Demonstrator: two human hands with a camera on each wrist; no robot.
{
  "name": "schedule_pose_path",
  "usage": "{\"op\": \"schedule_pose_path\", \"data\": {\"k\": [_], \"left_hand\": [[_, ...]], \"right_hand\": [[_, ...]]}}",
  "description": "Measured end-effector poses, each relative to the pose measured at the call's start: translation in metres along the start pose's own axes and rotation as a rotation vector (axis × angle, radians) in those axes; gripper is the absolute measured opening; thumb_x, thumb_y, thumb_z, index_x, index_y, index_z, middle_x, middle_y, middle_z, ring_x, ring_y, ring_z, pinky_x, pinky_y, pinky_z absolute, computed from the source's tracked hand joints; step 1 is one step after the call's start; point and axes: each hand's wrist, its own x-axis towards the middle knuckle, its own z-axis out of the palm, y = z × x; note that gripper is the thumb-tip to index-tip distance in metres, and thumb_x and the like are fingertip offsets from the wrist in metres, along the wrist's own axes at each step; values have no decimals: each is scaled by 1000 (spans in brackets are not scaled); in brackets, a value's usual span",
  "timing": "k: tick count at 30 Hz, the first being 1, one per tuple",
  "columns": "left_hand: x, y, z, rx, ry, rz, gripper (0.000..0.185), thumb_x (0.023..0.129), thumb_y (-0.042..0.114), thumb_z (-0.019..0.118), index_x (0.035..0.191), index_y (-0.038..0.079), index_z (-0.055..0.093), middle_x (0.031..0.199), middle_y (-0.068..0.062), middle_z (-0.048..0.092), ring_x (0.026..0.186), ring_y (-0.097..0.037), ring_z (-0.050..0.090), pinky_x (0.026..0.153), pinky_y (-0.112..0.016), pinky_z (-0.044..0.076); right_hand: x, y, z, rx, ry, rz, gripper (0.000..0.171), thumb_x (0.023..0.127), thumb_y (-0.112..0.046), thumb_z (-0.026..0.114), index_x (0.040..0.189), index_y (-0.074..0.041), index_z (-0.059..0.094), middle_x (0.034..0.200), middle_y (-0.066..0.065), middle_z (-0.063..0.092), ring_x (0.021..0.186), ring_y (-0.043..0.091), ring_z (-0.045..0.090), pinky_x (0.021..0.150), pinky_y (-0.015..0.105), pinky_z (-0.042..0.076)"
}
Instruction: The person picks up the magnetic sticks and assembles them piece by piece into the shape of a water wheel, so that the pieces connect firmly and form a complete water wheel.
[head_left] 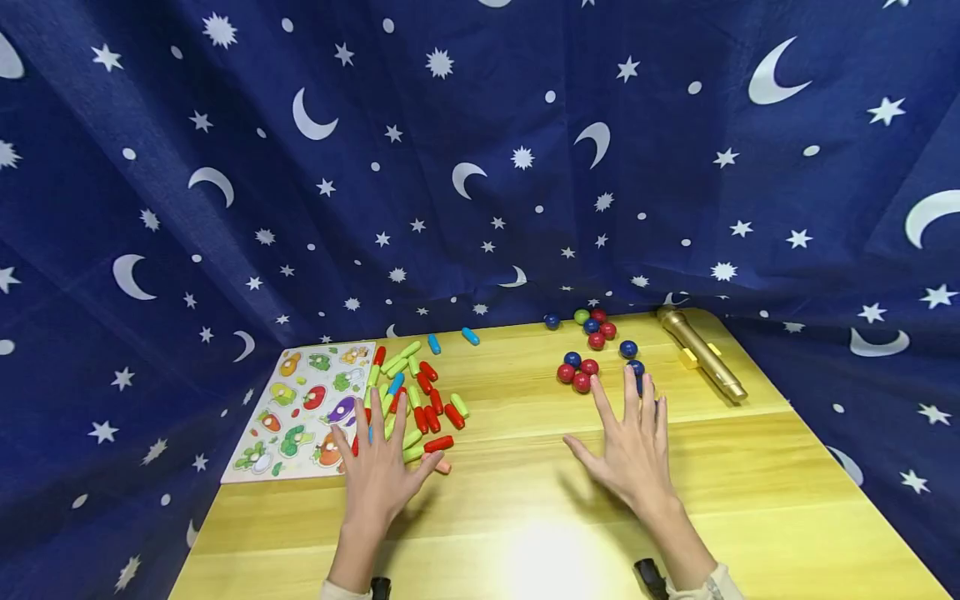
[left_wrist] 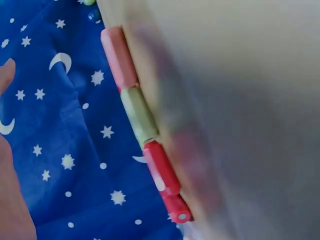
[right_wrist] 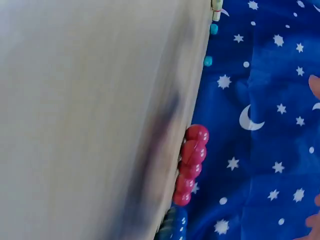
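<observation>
Pale sleeves point(head_left: 712, 583) lying nearest; we're seeing left hand point(head_left: 381, 473) and right hand point(head_left: 633, 462) spreading fingers, grasping nothing. Pegs point(head_left: 436, 402) lying beyond and right of left hand, red peg point(head_left: 438, 444) running nearly crosswise; balls point(head_left: 581, 382) lying past right hand.

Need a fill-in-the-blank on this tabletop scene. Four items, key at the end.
1. The hand nearest the balls is the person's ____ one.
2. The lone green ball sits among red and ____ balls.
3. The picture board lies on the person's ____ side of the table.
4. The blue cloth shows white dots, stars and crescent ____.

Missing words: right; blue; left; moons.
</observation>
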Motion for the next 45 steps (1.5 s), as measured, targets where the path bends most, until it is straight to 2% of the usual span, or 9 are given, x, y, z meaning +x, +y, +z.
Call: {"op": "schedule_pose_path", "data": {"k": [6,11,14,19,26,30,33,39,45], "left_hand": [[-9,-2,8,-32,-32,-44,99,77,75,58,156,27,21,164,-17,7,148,-46,9,110,-74,4],[-10,-11,9,-25,-24,-65,105,75,79,57,157,29,13,165,-15,-2,149,-45,5,110,-75,5],[-8,-13,10,-25,-32,-61,107,74,80,56,157,30,10,165,-15,-2,149,-44,1,111,-74,4],[-3,-13,12,-62,-44,-53,106,75,79,57,157,27,15,165,-15,-3,149,-45,2,111,-73,2],[9,-23,20,-186,-169,-88,102,79,74,57,157,28,10,164,-9,-18,150,-44,-5,113,-71,4],[38,-35,27,-393,-336,-125,98,83,74,51,158,29,6,164,-12,-14,150,-44,-6,113,-71,6],[69,-39,38,-476,-415,-121,90,86,72,50,156,24,19,164,-19,4,148,-48,8,110,-73,15],[143,-22,65,-318,-386,-46,60,90,52,60,137,16,55,142,-22,49,127,-46,47,97,-64,41],[196,-30,89,-229,-381,-147,34,97,21,52,129,12,59,126,-22,58,113,-43,59,87,-56,51]], "right_hand": [[13,36,-7,126,-263,402,103,85,-60,63,158,-23,1,158,32,4,124,61,37,89,74,36],[32,82,5,142,-486,595,93,86,-50,66,152,-7,17,133,42,30,98,57,52,68,59,43],[37,98,16,174,-543,615,82,86,-47,67,142,-3,27,123,40,38,93,54,54,66,52,43],[40,110,18,173,-517,542,54,87,-30,68,121,2,40,108,35,52,94,51,55,71,52,43],[26,79,13,184,-496,345,34,79,-18,76,99,0,54,94,25,65,86,42,62,69,51,46],[20,47,22,269,-519,215,31,75,-16,81,95,-7,59,90,15,67,80,27,62,66,40,47],[20,32,32,381,-587,125,32,74,-17,84,96,-11,62,87,7,64,79,19,56,66,31,44],[22,22,36,488,-663,46,32,74,-14,84,98,-13,63,84,3,55,78,16,47,67,26,37],[19,16,35,477,-659,60,30,74,-12,84,95,-16,63,86,3,54,79,16,47,68,28,38]]}}
